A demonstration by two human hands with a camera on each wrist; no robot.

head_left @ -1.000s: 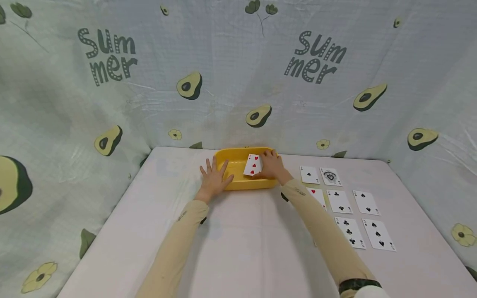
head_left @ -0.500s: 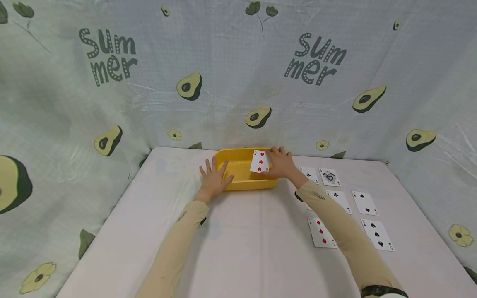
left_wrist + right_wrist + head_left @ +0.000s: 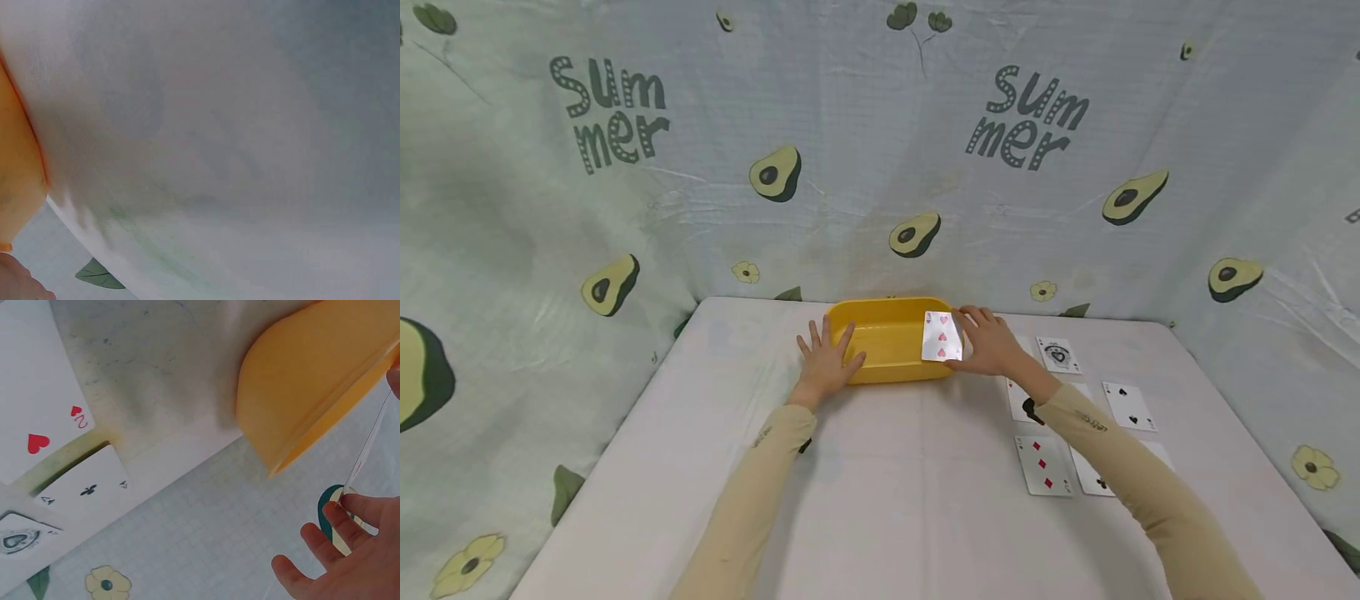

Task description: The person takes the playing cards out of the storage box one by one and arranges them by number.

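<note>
A yellow plastic tub [image 3: 891, 373] stands at the table's back edge. My right hand [image 3: 992, 343] pinches the three of hearts [image 3: 942, 336] by its right edge, over the tub's right end. In the right wrist view the card is seen nearly edge-on between thumb and fingers. My left hand [image 3: 825, 362], fingers spread, rests against the tub's left end. The left wrist view shows little of that hand, only a bit at its lower left corner.
Right of the tub, playing cards lie face up in rows: three of diamonds [image 3: 1043, 467], ace of spades [image 3: 1057, 356], two of spades [image 3: 1129, 407], two of hearts [image 3: 37, 425] and ace of clubs [image 3: 87, 487]. My right sleeve covers others. A printed cloth [image 3: 850, 100] hangs behind the table.
The right hand has drawn the three of hearts rightward, from inside the tub to above its right end. My left hand stays at the tub's left end.
</note>
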